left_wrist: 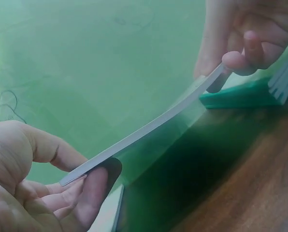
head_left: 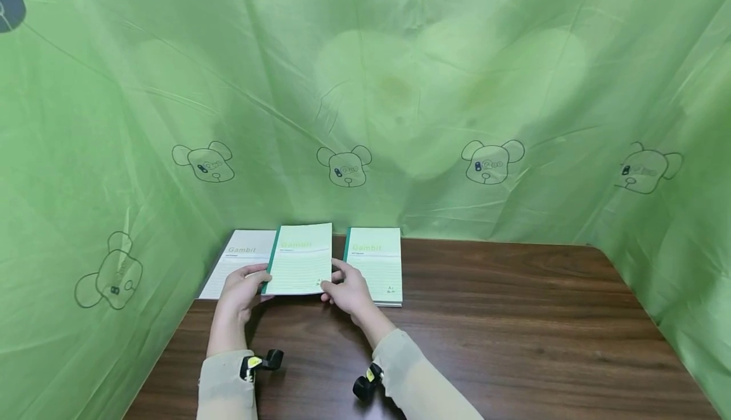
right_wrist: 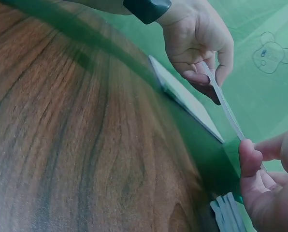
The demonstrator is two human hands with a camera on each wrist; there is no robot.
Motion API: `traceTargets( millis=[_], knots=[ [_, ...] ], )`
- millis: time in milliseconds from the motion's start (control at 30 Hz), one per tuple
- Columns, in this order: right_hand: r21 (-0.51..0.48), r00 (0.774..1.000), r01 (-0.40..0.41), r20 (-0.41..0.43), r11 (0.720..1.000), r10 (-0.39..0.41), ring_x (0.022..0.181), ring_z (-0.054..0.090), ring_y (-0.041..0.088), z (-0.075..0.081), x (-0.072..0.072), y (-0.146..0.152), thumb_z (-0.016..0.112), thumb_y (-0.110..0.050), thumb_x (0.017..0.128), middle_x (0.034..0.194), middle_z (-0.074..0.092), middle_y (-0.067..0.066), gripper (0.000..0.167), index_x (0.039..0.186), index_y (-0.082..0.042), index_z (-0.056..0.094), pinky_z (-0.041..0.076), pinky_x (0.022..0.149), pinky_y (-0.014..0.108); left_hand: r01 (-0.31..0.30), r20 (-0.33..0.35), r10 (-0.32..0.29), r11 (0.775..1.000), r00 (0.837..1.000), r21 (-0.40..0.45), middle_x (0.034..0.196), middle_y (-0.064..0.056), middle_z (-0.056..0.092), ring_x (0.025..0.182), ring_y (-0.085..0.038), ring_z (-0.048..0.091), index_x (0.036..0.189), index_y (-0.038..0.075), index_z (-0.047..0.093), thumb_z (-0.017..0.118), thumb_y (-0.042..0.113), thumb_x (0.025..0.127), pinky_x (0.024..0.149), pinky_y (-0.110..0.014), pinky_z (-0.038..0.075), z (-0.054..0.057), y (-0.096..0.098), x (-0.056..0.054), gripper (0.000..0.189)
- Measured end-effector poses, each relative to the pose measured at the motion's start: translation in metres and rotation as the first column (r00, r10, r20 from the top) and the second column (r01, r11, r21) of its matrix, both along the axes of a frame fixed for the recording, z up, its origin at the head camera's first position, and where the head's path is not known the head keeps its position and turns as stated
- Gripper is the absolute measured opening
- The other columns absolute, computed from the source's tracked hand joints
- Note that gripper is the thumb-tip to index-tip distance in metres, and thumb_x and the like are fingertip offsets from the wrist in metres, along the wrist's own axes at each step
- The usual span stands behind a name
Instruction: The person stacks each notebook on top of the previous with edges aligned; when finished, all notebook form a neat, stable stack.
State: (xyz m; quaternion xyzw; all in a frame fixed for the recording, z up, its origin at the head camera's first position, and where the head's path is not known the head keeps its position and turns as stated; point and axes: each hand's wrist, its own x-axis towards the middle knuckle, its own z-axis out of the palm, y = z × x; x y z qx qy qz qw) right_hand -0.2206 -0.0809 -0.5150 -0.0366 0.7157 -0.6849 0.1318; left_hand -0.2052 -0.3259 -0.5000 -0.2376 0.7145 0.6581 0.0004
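A pale green notebook point(head_left: 299, 258) with a dark green spine is held up off the table between both hands. My left hand point(head_left: 240, 290) pinches its left edge, thumb on the cover and fingers beneath. On the opposite edge, near the lower corner, my right hand point(head_left: 349, 290) pinches it. In the left wrist view the notebook point(left_wrist: 144, 130) appears edge-on and slightly bowed. A stack of similar green notebooks point(head_left: 374, 261) lies just behind my right hand. At the left lies a whitish notebook point(head_left: 228, 274), partly covered by the raised one and my left hand.
The brown wooden table point(head_left: 514, 325) stretches to the right and toward me. A green curtain point(head_left: 428, 109) printed with bear faces hangs along the back and both sides. In the right wrist view, the stack's page edges point(right_wrist: 226, 212) sit close to my right hand.
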Motion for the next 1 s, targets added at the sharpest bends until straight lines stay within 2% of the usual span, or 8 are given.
traceTargets(
  millis=[133, 267, 400, 500, 600, 767, 1000],
  knots=[
    [-0.011, 1.000, 0.013, -0.019, 1.000, -0.013, 0.067, 0.073, 0.014, 0.004, 0.003, 0.006, 0.075, 0.001, 0.096, 0.114, 0.065, 0.011, 0.069, 0.161, -0.006, 0.053, 0.059, 0.061, 0.029, 0.030, -0.024, -0.030, 1.000, 0.999, 0.003, 0.119, -0.018, 0.067, 0.085, -0.014, 0.071, 0.151, -0.013, 0.050, 0.064, -0.001, 0.097, 0.073, -0.031, 0.064, 0.009, 0.003, 0.002, 0.057],
    [-0.026, 1.000, 0.013, -0.024, 1.000, -0.013, 0.069, 0.072, 0.014, 0.011, 0.005, 0.015, 0.075, 0.000, 0.095, 0.121, 0.063, 0.012, 0.071, 0.162, -0.008, 0.052, 0.061, 0.064, 0.033, 0.062, -0.041, -0.063, 0.998, 0.997, -0.029, 0.112, -0.016, 0.073, 0.082, -0.013, 0.070, 0.151, -0.012, 0.051, 0.066, -0.003, 0.094, 0.069, -0.028, 0.059, 0.017, 0.009, 0.003, 0.060],
    [-0.041, 1.000, 0.016, -0.023, 0.999, -0.017, 0.071, 0.072, 0.014, 0.012, 0.007, 0.024, 0.075, 0.000, 0.096, 0.127, 0.061, 0.015, 0.070, 0.162, -0.009, 0.052, 0.065, 0.070, 0.038, 0.088, -0.045, -0.092, 0.993, 0.995, -0.083, 0.119, -0.017, 0.075, 0.083, -0.011, 0.068, 0.150, -0.008, 0.053, 0.068, -0.002, 0.094, 0.069, -0.027, 0.054, 0.022, 0.016, 0.003, 0.059],
    [-0.041, 0.999, 0.017, -0.036, 0.999, -0.019, 0.073, 0.074, 0.016, 0.009, 0.009, 0.031, 0.076, -0.002, 0.097, 0.128, 0.061, 0.017, 0.070, 0.162, -0.008, 0.052, 0.063, 0.068, 0.033, 0.111, -0.042, -0.115, 0.989, 0.992, -0.095, 0.126, -0.019, 0.073, 0.084, -0.013, 0.067, 0.151, -0.006, 0.052, 0.069, -0.003, 0.094, 0.069, -0.027, 0.053, 0.023, 0.021, 0.002, 0.059],
    [-0.025, 0.999, 0.011, -0.050, 1.000, -0.012, 0.077, 0.075, 0.021, 0.007, 0.011, 0.039, 0.077, -0.005, 0.098, 0.129, 0.061, 0.017, 0.070, 0.163, -0.009, 0.051, 0.054, 0.061, 0.026, 0.138, -0.042, -0.142, 0.986, 0.989, -0.095, 0.125, -0.020, 0.073, 0.084, -0.014, 0.067, 0.151, -0.006, 0.051, 0.070, -0.003, 0.095, 0.070, -0.028, 0.052, 0.023, 0.026, 0.003, 0.059],
    [-0.013, 0.998, 0.007, -0.061, 1.000, -0.008, 0.083, 0.077, 0.026, 0.006, 0.013, 0.054, 0.078, -0.008, 0.098, 0.131, 0.062, 0.016, 0.071, 0.164, -0.012, 0.050, 0.041, 0.051, 0.022, 0.165, -0.064, -0.170, 0.983, 0.983, -0.087, 0.121, -0.020, 0.073, 0.087, -0.016, 0.071, 0.149, -0.008, 0.050, 0.070, -0.004, 0.097, 0.072, -0.030, 0.055, 0.028, 0.039, 0.003, 0.056],
    [-0.045, 0.995, 0.032, -0.089, 0.998, -0.036, 0.079, 0.075, 0.022, 0.012, 0.014, 0.078, 0.078, -0.004, 0.097, 0.132, 0.062, 0.021, 0.073, 0.164, -0.008, 0.049, 0.045, 0.057, 0.020, 0.190, -0.087, -0.197, 0.978, 0.977, -0.087, 0.123, -0.023, 0.073, 0.090, -0.020, 0.073, 0.147, -0.008, 0.053, 0.069, -0.005, 0.097, 0.076, -0.032, 0.058, 0.030, 0.062, -0.001, 0.052]
  ],
)
